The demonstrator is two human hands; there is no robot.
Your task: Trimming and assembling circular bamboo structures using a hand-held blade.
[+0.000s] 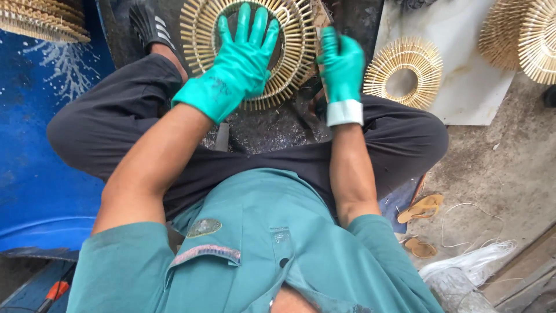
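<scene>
Pressing down flat, your left hand [240, 58] lay spread on the big sunburst ring of bamboo sticks [289, 64], fingers apart and pointing away from you, the palm over the ring's near-left arc and the fingertips reaching across its open centre. That hand gripped nothing; it only bore on the sticks. Your right hand [341, 66] stood at the ring's right edge, just beside the outer stick tips, curled with its fingers drawn together; whether it clamped a stick or a tool I could not tell, since the glove hid what lay inside the fist (a thin strip seemed to rise past its upper edge, but it was too blurred to name).

The ring therefore sat directly under your left hand and to the left of your right hand, resting on the dark, littered block [260, 130] between your crossed legs. It was round, so it had no long axis of its own; each stick ran outward from the hole like a spoke, and those nearest your right hand pointed straight at it. Your left hand was the nearer of the two, being in full contact, while the right only met the rim.

Beyond your right hand, well apart from it, a smaller finished ring [404, 72] lay on a pale board [463, 87], and two sandals [421, 207] sat by your right knee.
</scene>
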